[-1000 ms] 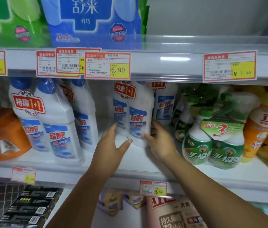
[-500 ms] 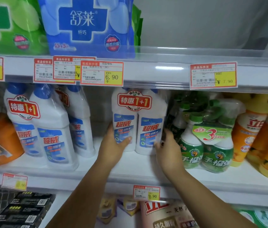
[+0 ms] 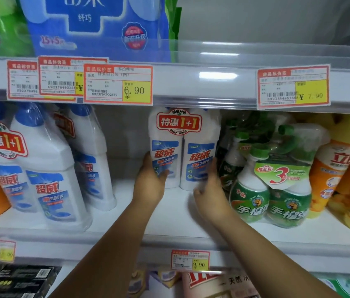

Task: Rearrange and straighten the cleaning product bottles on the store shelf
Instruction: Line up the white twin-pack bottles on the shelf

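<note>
Twin-pack (image 3: 183, 147) squarer, in left hand (image 3: 150, 183), right hand (image 3: 210, 196)

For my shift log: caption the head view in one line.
Left hand and right hand hold a white twin-pack upright on the shelf beside green spray bottles.
</note>
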Motion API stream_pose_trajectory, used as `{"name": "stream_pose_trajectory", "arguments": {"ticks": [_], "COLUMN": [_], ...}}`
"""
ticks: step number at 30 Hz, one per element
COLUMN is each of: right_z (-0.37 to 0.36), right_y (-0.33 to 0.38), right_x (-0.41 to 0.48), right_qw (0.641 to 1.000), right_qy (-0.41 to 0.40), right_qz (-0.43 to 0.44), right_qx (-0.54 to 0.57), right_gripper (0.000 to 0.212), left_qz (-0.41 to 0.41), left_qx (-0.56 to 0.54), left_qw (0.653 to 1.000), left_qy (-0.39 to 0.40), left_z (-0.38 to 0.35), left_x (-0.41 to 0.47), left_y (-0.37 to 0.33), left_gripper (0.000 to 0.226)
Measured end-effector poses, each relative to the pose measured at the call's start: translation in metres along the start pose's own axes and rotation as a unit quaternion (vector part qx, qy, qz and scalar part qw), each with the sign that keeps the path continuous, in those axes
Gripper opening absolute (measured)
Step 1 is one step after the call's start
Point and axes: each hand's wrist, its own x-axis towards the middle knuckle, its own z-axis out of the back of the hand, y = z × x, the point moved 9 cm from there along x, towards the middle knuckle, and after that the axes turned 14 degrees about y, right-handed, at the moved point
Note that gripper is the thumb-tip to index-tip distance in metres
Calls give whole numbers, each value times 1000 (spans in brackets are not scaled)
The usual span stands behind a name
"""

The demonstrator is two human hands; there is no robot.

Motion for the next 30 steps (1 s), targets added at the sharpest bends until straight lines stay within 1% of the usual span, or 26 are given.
{"name": "stream_pose_trajectory", "arguments": {"ticks": [3,6,9,12,17,23,30], "right_z": [0,2,1,0,-1,0,0], "right_y": [-6,-9,-11,-8,-11,-15,-16], "right_x": [7,10,5,0,4,5,5], "right_qw": [1000,1000,999,998,998,998,999], "right_qy": [6,-9,-1,11,18,14,6], "right_qz": [-12,-14,-19,-7,-20,-40,-38], "right_qx": [-3,-13,-33,-55,-56,-44,-39], "right_gripper": [97,96,92,88,89,89,87], "left_qz": [-5,-19,-15,-10,-4,2,1], "left_qx": [4,-12,-17,-11,-10,-4,-20], "left_qw": [1000,998,997,995,990,989,989], "left_qy": [25,62,81,98,138,148,147], "left_z": [-6,-12,-12,-14,-22,-24,-27], "left_x": [8,12,7,-2,-9,-6,-3], "left_y": [1,-2,1,8,11,12,14], "left_gripper": [49,51,54,61,73,76,81]}}
